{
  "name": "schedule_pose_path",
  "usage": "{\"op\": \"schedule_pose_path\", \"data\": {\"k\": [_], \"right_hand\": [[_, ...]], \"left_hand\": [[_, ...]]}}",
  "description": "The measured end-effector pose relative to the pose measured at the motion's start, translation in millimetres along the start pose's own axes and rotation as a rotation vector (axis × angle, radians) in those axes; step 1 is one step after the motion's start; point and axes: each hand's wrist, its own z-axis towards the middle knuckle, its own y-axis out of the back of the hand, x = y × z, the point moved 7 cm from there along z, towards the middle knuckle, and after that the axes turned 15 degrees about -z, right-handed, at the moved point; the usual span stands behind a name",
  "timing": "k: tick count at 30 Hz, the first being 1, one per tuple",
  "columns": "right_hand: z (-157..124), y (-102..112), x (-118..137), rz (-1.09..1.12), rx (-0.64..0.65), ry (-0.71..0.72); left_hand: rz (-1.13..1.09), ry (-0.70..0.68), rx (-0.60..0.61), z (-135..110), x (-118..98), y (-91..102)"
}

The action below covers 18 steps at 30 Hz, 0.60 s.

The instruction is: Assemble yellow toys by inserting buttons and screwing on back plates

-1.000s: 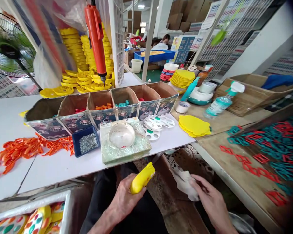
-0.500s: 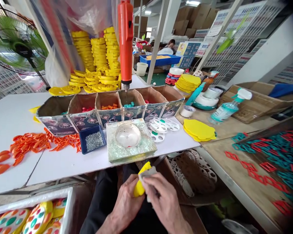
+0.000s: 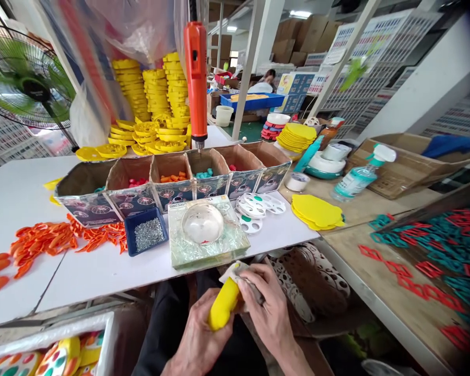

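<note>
Above my lap, in front of the table edge, my left hand [image 3: 204, 331] grips a yellow plastic piece [image 3: 224, 304] with a rounded edge, held tilted. Closed around a greyish-white cloth [image 3: 235, 271], my right hand [image 3: 267, 308] presses it against the piece's upper end. The cloth wraps over that end, and a small spot of yellow shows near its top. The far side of the yellow piece and some of my fingertips are hidden.
On the table stand a divided cardboard bin [image 3: 176, 190], a blue screw tray [image 3: 145, 232] and a box with a clear dish [image 3: 202, 223]. An orange electric screwdriver [image 3: 196, 78] hangs above. Orange parts [image 3: 43, 243] lie left; a spray bottle [image 3: 362, 175] stands right.
The yellow piece has turned so more of its rounded side shows. My right hand has moved the cloth up over its upper end. The view has shifted slightly.
</note>
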Motion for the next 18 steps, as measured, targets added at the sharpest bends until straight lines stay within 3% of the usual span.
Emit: {"op": "schedule_pose_path", "data": {"k": [3,9,14,18], "right_hand": [[3,-4,-17,0.035,-0.006,-0.113],[-1,-8,-36,0.089,-0.016,-0.207],[-4,0,-15,0.019,-0.070,-0.068],[-1,-1,21,-0.041,0.011,0.097]], "left_hand": [[-0.047,0.032,-0.034,-8,7,1.5],[-0.161,0.074,0.067,-15,15,-1.7],[-0.185,0.079,0.012,-11,13,-0.5],[-0.187,0.120,-0.024,-10,17,-2.2]]}}
